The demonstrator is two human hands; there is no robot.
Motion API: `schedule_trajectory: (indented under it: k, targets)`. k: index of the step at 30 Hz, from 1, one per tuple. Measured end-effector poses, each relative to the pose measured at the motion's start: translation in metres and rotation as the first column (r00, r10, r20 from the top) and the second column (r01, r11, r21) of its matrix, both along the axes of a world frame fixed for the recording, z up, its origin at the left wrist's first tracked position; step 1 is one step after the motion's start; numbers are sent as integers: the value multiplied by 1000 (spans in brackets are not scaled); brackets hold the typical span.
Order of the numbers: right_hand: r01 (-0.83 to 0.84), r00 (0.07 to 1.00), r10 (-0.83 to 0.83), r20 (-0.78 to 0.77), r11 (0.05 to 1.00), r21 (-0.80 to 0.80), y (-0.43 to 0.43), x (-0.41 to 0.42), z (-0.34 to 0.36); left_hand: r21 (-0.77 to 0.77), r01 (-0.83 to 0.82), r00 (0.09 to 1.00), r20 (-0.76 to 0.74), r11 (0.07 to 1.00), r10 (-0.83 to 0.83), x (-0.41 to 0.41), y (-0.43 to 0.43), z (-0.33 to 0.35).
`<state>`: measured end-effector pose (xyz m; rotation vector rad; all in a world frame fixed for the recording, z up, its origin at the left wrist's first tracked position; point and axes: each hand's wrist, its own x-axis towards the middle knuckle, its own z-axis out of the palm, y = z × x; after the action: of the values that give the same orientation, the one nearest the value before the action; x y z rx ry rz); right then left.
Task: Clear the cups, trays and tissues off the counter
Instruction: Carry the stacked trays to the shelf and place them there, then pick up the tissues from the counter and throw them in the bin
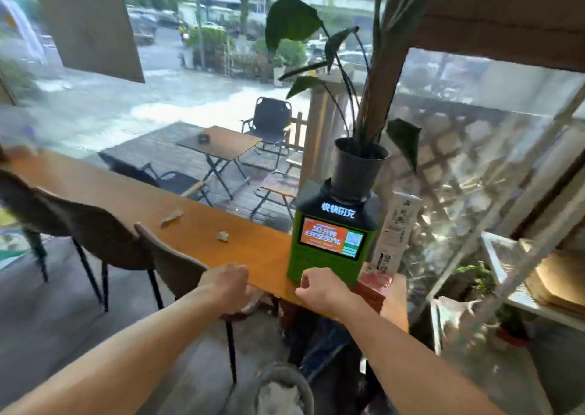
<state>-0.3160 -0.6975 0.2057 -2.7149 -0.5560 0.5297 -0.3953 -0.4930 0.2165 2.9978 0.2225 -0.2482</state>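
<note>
A long wooden counter (259,256) runs along the window. Two crumpled tissues lie on it: a flat one (171,217) farther left and a small wad (223,236) nearer me. My left hand (226,283) hangs at the counter's front edge with its fingers curled; a pale crumpled tissue wad (254,302) shows under them, just below the edge. My right hand (318,291) rests on the front edge before a green charging kiosk (329,250), fingers curled with nothing visible in them. No cups or trays are in sight.
A potted plant (357,170) stands behind the kiosk, and a white carton (395,231) and a red box (376,284) sit to its right. Dark chairs (104,224) line the counter's near side. A white wire shelf (519,275) stands at right.
</note>
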Motion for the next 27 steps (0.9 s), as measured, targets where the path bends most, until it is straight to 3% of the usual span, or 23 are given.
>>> schedule_trajectory:
  k: [7,14,27]
  targets:
    - [-101,994,101,-30,995,-3,74,5,-5,5,-134,989,65,991,133,-13,64,-3]
    - [-89,995,90,-52,996,10,124,40,-15,-21,-105,992,67,994,106,25,107,-11]
    - [-66,987,64,-145,998,-10,227,189,-67,10,8,989,-149,1000,-6,190,201,-48]
